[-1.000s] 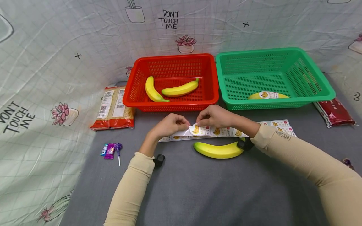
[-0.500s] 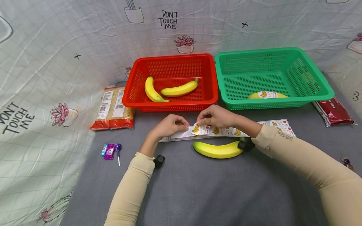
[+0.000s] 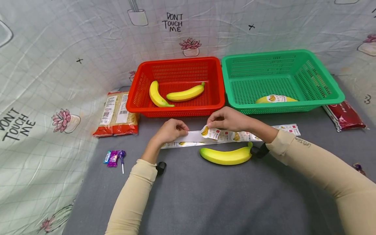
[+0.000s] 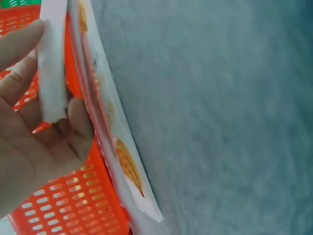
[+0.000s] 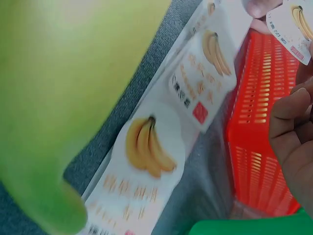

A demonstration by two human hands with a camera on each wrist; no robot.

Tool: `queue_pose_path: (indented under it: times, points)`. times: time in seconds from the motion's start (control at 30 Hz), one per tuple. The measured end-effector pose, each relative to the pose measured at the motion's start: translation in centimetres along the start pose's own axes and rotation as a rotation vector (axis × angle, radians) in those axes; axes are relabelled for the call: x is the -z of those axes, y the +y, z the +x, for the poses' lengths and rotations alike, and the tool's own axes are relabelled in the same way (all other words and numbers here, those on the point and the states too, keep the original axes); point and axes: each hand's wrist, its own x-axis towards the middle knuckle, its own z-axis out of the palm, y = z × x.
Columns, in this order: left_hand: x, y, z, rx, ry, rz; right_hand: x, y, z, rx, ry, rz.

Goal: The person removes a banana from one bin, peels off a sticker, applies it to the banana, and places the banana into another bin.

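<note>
My left hand pinches the left end of a strip of banana stickers, where bare white backing shows. In the left wrist view the strip passes between thumb and fingers. My right hand pinches a peeled banana sticker just above the strip. The right wrist view shows this loose sticker apart from the strip, with more stickers still on the backing. Another sticker strip lies underneath on the table. A yellow banana lies in front of the strips.
The red basket behind my hands holds two bananas. Beside it, the green basket holds a banana with a sticker. A grain bag, wrapped sweets with a lollipop and a dark red packet lie around.
My right hand has lifted the sticker off the strip and moved slightly right and up with it. My left hand has shifted left with the strip's end, baring more white backing.
</note>
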Motion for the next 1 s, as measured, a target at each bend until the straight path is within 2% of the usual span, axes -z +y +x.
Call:
queue_pose_path:
  times: [0.1,0.27,0.37,0.5,0.6,0.67,0.87,1.0]
  points:
    - [0.0,-0.2,0.0,0.012,-0.002,0.056,0.1,0.1,-0.3,-0.013,0.004,0.019]
    - [0.0,-0.3,0.1,0.033,-0.021,0.072,0.2,0.2,-0.6,-0.018,0.009,0.039]
    - [0.0,-0.2,0.1,0.030,-0.006,0.103,0.3,0.2,-0.7,-0.023,0.011,0.043]
    - [0.1,0.2,0.1,-0.029,0.060,0.141,0.4,0.2,-1.0,-0.038,0.028,0.037]
    - [0.1,1.1,0.1,-0.100,0.117,0.111,0.6,0.1,-1.2,-0.058,0.048,0.028]
    - [0.0,2.1,-0.1,-0.139,0.128,0.068,0.6,0.0,-1.3,-0.070,0.059,0.029]
    - [-0.7,5.3,-0.5,-0.189,0.037,-0.014,0.5,-0.1,-1.6,-0.073,0.077,0.032]
    - [-1.4,6.2,-0.2,-0.204,-0.012,-0.004,0.3,0.0,-1.7,-0.079,0.078,0.043]
